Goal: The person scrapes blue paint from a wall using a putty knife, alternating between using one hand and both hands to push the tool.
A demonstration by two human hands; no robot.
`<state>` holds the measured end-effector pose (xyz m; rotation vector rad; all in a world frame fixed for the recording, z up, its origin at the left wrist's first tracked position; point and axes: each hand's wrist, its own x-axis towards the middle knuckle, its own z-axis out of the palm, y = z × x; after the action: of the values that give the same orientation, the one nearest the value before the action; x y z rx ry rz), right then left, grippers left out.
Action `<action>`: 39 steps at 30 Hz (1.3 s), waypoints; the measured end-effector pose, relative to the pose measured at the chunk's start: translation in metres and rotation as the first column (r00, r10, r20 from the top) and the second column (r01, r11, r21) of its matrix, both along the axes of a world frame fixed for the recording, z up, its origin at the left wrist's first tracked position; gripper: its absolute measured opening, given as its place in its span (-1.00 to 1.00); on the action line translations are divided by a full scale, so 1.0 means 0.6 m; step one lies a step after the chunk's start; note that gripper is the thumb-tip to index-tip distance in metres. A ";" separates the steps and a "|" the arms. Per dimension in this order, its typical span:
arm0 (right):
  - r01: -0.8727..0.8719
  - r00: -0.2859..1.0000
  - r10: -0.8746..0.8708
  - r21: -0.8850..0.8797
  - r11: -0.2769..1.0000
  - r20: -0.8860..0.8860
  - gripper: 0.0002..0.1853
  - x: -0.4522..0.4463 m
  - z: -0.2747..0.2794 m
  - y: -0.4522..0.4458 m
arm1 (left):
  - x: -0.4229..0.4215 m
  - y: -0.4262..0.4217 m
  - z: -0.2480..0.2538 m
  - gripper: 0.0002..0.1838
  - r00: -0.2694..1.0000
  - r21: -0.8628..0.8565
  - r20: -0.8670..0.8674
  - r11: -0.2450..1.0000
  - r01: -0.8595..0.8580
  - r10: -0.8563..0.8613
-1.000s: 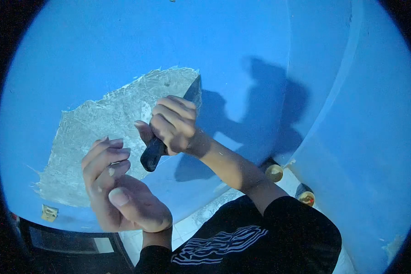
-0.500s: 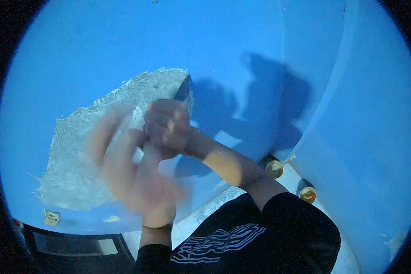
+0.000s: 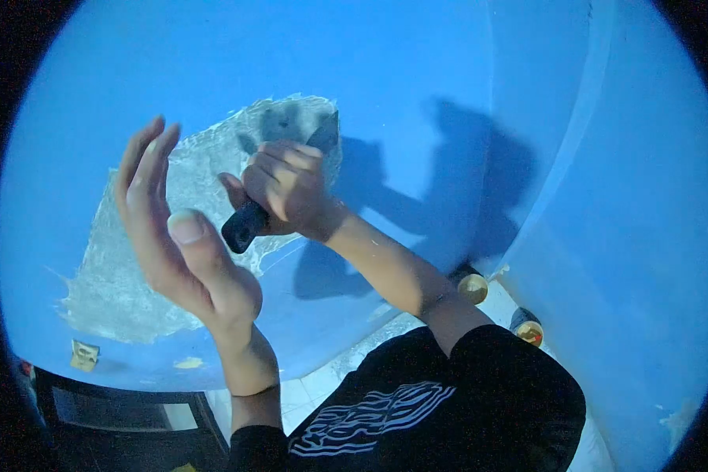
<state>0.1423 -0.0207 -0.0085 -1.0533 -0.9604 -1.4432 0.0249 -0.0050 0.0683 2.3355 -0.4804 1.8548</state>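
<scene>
My right hand point(image 3: 287, 185) is wrapped round the black handle point(image 3: 245, 226) of a tool, whose butt end sticks out below the fist. A dark shape, perhaps its blade, shows just above the knuckles at the top right of a rough grey patch point(image 3: 126, 291) on the blue wall point(image 3: 212, 55). To the left, my left hand point(image 3: 177, 228) is raised before the patch with its fingers stretched and the thumb apart, holding nothing. It does not touch the handle.
Two round containers point(image 3: 472, 289) point(image 3: 529, 333) stand on the white tiled floor point(image 3: 318, 384) by the wall corner. A switch plate point(image 3: 85, 355) is on the wall at the lower left, above a dark piece of furniture point(image 3: 118, 433).
My left hand swept across toward my right fist in a blur, then moved up and left with its fingers spread. My right hand, still round the handle, is slightly higher.
</scene>
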 end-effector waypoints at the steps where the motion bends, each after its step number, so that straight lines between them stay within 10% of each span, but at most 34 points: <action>1: 0.020 0.999 -0.021 0.028 0.999 0.034 -0.71 0.003 -0.003 0.003 | -0.013 -0.001 -0.006 -0.35 1.000 -0.102 -0.002 0.995 0.014 -0.014; 7: 0.019 1.000 -0.016 -0.124 0.992 0.026 -0.72 0.007 -0.005 -0.001 | -0.095 0.010 0.033 -0.16 0.964 -0.065 0.240 0.989 0.136 -0.117; 9: 0.001 0.999 0.002 -0.068 0.998 0.036 -0.72 0.011 -0.006 0.003 | -0.041 0.022 0.024 -0.23 0.993 0.098 0.111 0.994 -0.050 0.039; 12: 0.019 1.000 -0.015 -0.193 0.981 0.025 -0.70 0.013 -0.004 0.007 | 0.026 0.024 0.008 -0.36 0.968 -0.181 -0.236 0.983 0.042 -0.084; 14: 0.098 0.994 -0.096 -0.039 0.994 0.051 -0.72 0.010 -0.008 0.016 | 0.011 0.053 0.002 -0.46 0.996 0.073 -0.026 0.994 0.087 -0.085; 20: 0.044 0.986 -0.055 0.072 0.996 0.157 -0.65 0.013 0.002 0.023 | -0.101 0.057 0.030 -0.42 0.955 -0.026 0.132 0.962 0.273 -0.267; 38: -0.121 0.986 0.109 0.090 0.989 0.129 -0.63 0.011 0.000 -0.021 | -0.072 0.031 -0.009 -0.49 0.945 0.104 0.140 0.954 0.282 -0.294; 39: -0.093 0.986 0.074 0.128 0.987 0.150 -0.65 0.016 -0.003 -0.015 | -0.026 0.039 -0.075 -0.43 0.980 0.037 0.158 0.992 -0.124 0.117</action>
<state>0.1517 -0.0297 -0.0106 -0.8095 -0.9840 -1.5084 0.0091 0.0182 0.0234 2.3071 -0.4102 2.1149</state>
